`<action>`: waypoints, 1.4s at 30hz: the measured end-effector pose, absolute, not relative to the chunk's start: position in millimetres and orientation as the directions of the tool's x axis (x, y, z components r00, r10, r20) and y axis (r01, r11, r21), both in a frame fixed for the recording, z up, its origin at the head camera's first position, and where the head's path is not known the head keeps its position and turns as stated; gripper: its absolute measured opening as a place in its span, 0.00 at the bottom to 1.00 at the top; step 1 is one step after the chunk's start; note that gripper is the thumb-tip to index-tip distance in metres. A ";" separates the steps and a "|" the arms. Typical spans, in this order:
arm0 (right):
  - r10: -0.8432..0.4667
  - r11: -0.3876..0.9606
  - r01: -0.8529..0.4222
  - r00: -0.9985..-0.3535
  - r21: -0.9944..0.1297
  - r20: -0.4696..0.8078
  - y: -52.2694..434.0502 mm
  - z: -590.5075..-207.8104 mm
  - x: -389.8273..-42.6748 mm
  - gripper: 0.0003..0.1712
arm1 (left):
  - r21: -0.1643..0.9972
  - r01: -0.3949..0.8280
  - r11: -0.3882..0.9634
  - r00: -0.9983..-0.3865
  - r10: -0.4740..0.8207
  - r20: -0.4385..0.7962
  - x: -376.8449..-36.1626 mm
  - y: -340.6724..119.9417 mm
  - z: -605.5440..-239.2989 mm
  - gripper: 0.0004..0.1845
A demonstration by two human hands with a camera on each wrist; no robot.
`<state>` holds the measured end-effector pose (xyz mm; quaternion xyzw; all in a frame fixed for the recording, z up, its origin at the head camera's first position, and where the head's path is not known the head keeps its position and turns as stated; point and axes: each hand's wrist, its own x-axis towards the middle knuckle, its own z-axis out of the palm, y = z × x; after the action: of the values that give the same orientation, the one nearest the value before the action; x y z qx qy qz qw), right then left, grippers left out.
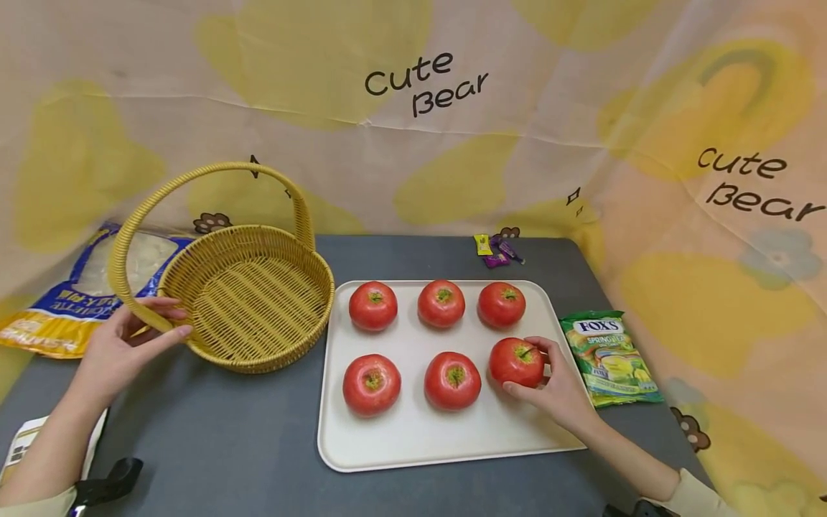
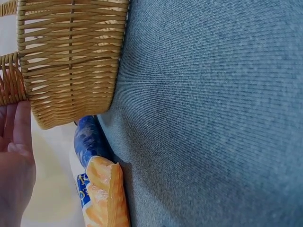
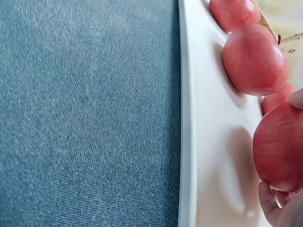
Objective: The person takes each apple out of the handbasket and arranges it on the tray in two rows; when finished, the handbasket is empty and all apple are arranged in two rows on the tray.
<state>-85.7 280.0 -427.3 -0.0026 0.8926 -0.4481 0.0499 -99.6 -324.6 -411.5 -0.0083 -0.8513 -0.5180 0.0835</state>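
My right hand point(image 1: 561, 388) grips a red apple point(image 1: 517, 362) at the front right of the white tray point(image 1: 413, 449). In the right wrist view, that apple point(image 3: 280, 149) appears slightly above the tray, its shadow lying beside it. Several other red apples, among them the front middle one point(image 1: 452, 381) and the front left one point(image 1: 371, 385), sit on the tray in two rows. To the left stands a yellow wicker basket point(image 1: 258, 355) with nothing inside. My left hand point(image 1: 123, 343) holds the lower end of its arched handle point(image 1: 123, 248), thumb in front; the fingertips are partly hidden.
Behind the basket lies a blue and yellow plastic bag point(image 1: 71, 309). A green candy bag point(image 1: 610, 359) is right of the tray, and small wrapped candies point(image 1: 497, 250) lie at the back. A white packet point(image 1: 26, 438) is partly under the left forearm. Printed cloth point(image 1: 420, 165) hangs behind the table.
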 end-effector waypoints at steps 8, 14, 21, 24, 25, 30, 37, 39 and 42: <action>-0.068 0.624 0.020 -0.994 -0.781 -0.080 281.6 -437.2 -86.6 0.48 | 0.882 0.094 0.463 -0.985 -0.085 0.149 -98.5 -321.6 -413.2 0.24; -0.130 0.621 -0.017 -0.988 -0.783 -0.082 284.3 -435.4 -88.8 0.49 | 0.887 0.098 0.452 -0.985 -0.086 0.153 -97.4 -321.4 -414.5 0.25; -0.248 0.637 -0.101 -0.965 -0.764 -0.080 289.1 -424.1 -101.7 0.49 | 0.882 0.105 0.459 -0.984 -0.082 0.160 -94.0 -322.8 -412.4 0.25; -0.309 0.652 -0.154 -0.948 -0.743 -0.074 290.6 -419.5 -107.4 0.47 | 0.883 0.106 0.458 -0.984 -0.081 0.159 -92.0 -323.0 -411.1 0.25; -0.325 0.656 -0.169 -0.943 -0.736 -0.073 290.9 -418.3 -108.9 0.46 | 0.883 0.104 0.458 -0.984 -0.082 0.158 -91.4 -323.0 -410.7 0.25; -0.366 0.675 -0.205 -0.927 -0.709 -0.081 291.8 -415.4 -113.7 0.43 | 0.881 0.089 0.464 -0.985 -0.092 0.148 -88.8 -321.9 -410.1 0.25; -0.395 0.662 -0.197 -0.912 -0.723 -0.114 292.9 -417.2 -115.9 0.42 | 0.883 0.083 0.461 -0.985 -0.100 0.144 -89.0 -320.6 -411.1 0.25; -0.401 0.662 -0.197 -0.908 -0.723 -0.120 292.9 -417.9 -116.4 0.41 | 0.879 0.090 0.468 -0.983 -0.101 0.154 -88.7 -319.5 -410.5 0.27; -0.397 0.668 -0.237 -0.915 -0.705 -0.070 289.5 -414.0 -117.9 0.34 | 0.879 0.151 0.451 -0.935 -0.222 0.275 -84.8 -307.0 -405.0 0.33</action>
<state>-117.9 289.5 -414.0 -0.1748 0.9068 -0.3677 0.1094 -84.8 -307.0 -405.0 0.0213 -0.8330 -0.5233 0.1784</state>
